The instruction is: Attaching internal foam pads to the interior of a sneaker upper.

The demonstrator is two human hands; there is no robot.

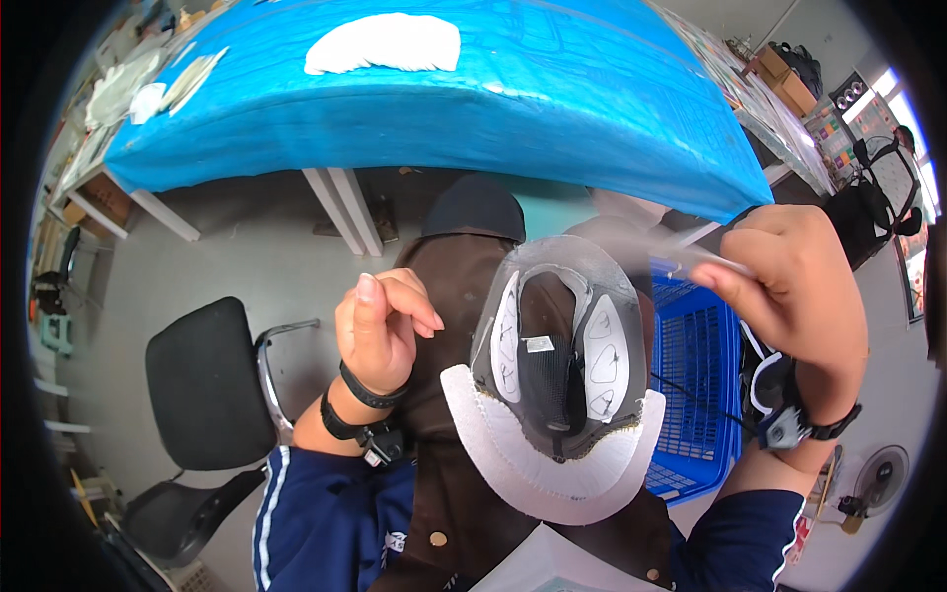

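Observation:
On my lap lies what looks like an unfinished shoe upper (pixel 628 286), with a grey, partly see-through outer layer and a black mesh strip down its middle. White side pieces (pixel 605 360) with dark line drawings flank its opening. A wide white U-shaped felt-like piece (pixel 562 498) curves around the near end. To its left my left hand (pixel 380 321) hovers apart from it, fingers curled in, with nothing seen in them. My right hand (pixel 779 276) is raised at the right, pinching a thin pale thing (pixel 730 262) whose far end is smeared by motion.
Ahead stands a table with a blue plastic cover (pixel 552 109), a white piece (pixel 385 44) lying on it. A blue plastic basket (pixel 695 395) is beside my right leg. A black chair (pixel 202 385) stands left, a fan (pixel 881 479) at lower right.

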